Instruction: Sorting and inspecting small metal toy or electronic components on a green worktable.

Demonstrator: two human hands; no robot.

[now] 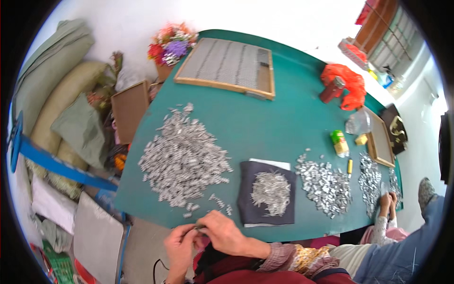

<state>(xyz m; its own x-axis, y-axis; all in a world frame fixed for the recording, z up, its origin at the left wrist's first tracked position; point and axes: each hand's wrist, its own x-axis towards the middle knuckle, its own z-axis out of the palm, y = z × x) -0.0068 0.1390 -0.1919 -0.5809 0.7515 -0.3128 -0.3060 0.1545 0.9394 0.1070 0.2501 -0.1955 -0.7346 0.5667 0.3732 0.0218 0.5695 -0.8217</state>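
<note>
At the table's near edge, my left hand (181, 247) and my right hand (226, 233) are closed with fingertips close together. Between them is a small dark piece (200, 227), mostly hidden by the fingers; its kind cannot be made out. Just beyond lie a few loose small grey metal pieces (217, 200), beside a large heap of the same pieces (184, 158). To the right of my right hand, a pile of thin silvery pins (271, 193) rests on a folded dark cloth (246, 199).
Farther right on the green table (265, 128) are more metal piles (326, 187), a yellow-handled tool (350, 166) and a green-labelled bottle (339, 143). A wooden-framed tray (227, 66) stands at the back. Another person's hands (388, 204) work at the right edge.
</note>
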